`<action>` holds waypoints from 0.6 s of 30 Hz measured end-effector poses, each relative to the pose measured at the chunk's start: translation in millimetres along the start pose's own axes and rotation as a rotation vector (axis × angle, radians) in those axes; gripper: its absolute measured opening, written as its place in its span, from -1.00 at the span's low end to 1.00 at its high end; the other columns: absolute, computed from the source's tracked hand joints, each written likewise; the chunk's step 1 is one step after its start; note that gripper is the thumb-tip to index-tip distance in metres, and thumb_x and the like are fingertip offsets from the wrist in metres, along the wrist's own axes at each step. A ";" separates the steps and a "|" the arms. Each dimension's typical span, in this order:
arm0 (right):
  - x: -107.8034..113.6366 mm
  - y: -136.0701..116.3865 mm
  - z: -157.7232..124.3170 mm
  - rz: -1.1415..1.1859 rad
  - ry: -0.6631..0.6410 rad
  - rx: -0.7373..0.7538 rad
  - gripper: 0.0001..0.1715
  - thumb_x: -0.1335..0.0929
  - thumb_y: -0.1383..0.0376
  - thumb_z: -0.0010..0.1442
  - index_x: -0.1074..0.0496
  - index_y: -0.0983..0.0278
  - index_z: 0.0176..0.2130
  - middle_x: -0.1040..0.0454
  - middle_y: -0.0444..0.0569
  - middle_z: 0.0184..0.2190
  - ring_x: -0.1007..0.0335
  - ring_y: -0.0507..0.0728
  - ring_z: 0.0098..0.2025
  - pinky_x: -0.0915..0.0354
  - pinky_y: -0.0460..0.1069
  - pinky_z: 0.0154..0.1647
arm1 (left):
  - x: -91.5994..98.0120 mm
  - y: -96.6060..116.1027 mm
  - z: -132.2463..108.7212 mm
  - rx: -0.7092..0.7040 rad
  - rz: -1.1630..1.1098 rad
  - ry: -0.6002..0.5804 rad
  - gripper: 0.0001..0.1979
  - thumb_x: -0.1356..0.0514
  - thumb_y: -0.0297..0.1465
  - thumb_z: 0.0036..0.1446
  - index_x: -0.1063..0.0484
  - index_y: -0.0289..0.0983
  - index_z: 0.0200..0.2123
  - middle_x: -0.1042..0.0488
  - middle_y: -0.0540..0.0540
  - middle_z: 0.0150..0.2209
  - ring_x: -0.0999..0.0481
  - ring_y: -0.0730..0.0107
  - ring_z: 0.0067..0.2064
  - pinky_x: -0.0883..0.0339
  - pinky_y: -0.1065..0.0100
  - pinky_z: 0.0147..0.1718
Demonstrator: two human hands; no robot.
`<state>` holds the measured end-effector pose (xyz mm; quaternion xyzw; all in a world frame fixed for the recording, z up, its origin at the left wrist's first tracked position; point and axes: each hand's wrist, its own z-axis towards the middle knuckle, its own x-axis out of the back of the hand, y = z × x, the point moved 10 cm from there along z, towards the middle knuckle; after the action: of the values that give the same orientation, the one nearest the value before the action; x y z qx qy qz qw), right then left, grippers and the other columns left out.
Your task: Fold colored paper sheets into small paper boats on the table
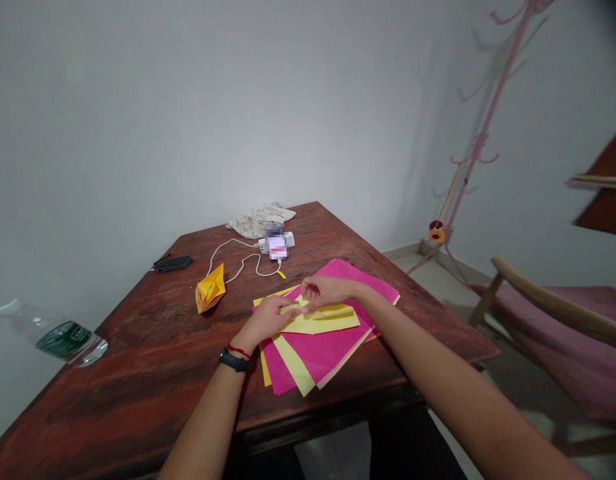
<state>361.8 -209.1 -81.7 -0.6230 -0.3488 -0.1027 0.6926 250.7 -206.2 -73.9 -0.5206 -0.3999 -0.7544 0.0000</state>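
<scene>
A pale yellow folded paper lies on top of a fanned stack of pink and yellow paper sheets. My left hand holds the folded paper's left side, thumb and fingers closed at its upper edge. With fingers curled, my right hand pinches the same paper near its upper middle, close to the left fingertips. The exact fold between the fingertips is partly hidden by the hands. Left of the stack stands a folded orange-yellow paper piece with pointed corners.
The dark red wooden table bears a water bottle at left, a black case, a phone on a white cable, a white power strip and a crumpled cloth. Right: a chair and pink coat rack.
</scene>
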 end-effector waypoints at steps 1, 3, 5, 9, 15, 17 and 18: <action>0.0 -0.3 -0.9 0.009 -0.012 -0.003 -0.53 -0.55 0.11 -0.10 -0.44 0.29 -0.25 -0.54 -0.06 -0.34 -0.43 0.10 -0.32 -0.28 -0.08 -0.38 | 0.2 -1.8 0.5 0.007 -0.005 0.002 -0.67 -0.17 -0.20 0.20 -0.65 -0.29 -0.22 -0.65 -0.10 -0.28 -0.56 0.22 -0.25 -0.35 0.37 -0.26; -1.5 -1.1 -2.9 0.048 -0.047 -0.010 -0.66 -0.52 0.19 -0.05 -0.47 0.28 -0.27 -0.55 -0.07 -0.36 -0.45 0.10 -0.33 -0.29 -0.08 -0.38 | 1.3 -6.7 1.2 0.036 0.002 0.010 -0.67 -0.19 -0.19 0.18 -0.65 -0.30 -0.25 -0.64 -0.08 -0.34 -0.55 0.23 -0.29 -0.34 0.37 -0.30; -6.5 -4.3 -5.8 0.096 -0.115 0.000 -0.70 -0.50 0.25 -0.05 -0.48 0.27 -0.26 -0.55 -0.08 -0.35 -0.46 0.10 -0.30 -0.31 -0.08 -0.33 | 2.5 -9.9 1.3 0.058 0.008 0.016 -0.66 -0.19 -0.18 0.17 -0.65 -0.32 -0.27 -0.62 -0.08 -0.37 -0.54 0.24 -0.31 -0.34 0.38 -0.32; -16.9 -10.7 -13.5 0.072 -0.251 0.027 -0.55 -0.56 0.24 -0.20 -0.47 0.27 -0.27 -0.52 -0.13 -0.35 -0.43 0.10 -0.27 -0.32 -0.07 -0.27 | 4.6 -11.8 0.6 0.088 0.011 0.029 -0.64 -0.20 -0.15 0.16 -0.64 -0.33 -0.30 -0.64 -0.09 -0.36 -0.54 0.25 -0.31 -0.34 0.37 -0.31; -22.5 -2.2 -16.6 -0.039 -0.322 -0.047 -0.73 -0.49 0.27 -0.08 -0.48 0.28 -0.31 -0.49 -0.17 -0.47 -0.37 0.06 -0.44 -0.23 -0.08 -0.42 | 6.8 -7.3 -0.9 0.044 -0.026 -0.013 -0.72 -0.27 -0.20 0.10 -0.65 -0.27 -0.30 -0.66 -0.14 -0.14 -0.60 0.15 -0.13 -0.39 0.29 -0.13; -21.1 -2.1 -15.1 -0.086 -0.305 -0.041 -0.82 -0.45 0.31 -0.05 -0.49 0.27 -0.34 -0.50 -0.17 -0.47 -0.35 0.05 -0.45 -0.19 -0.09 -0.44 | 5.4 -5.8 -1.6 0.018 -0.034 -0.067 -0.75 -0.28 -0.21 0.09 -0.64 -0.26 -0.42 -0.64 -0.15 -0.08 -0.60 0.13 -0.09 -0.39 0.28 -0.09; -19.9 -3.0 -13.8 -0.109 -0.289 -0.027 -0.87 -0.43 0.33 -0.03 -0.50 0.27 -0.36 -0.50 -0.17 -0.47 -0.34 0.05 -0.45 -0.18 -0.09 -0.44 | 4.9 -5.8 -1.9 0.012 -0.038 -0.088 -0.74 -0.28 -0.21 0.10 -0.62 -0.27 -0.47 -0.64 -0.15 -0.08 -0.60 0.14 -0.09 -0.39 0.28 -0.08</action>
<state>350.3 -228.4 -91.3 -0.6206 -0.4768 -0.0542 0.6202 244.5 -201.4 -73.8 -0.5455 -0.4139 -0.7282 -0.0288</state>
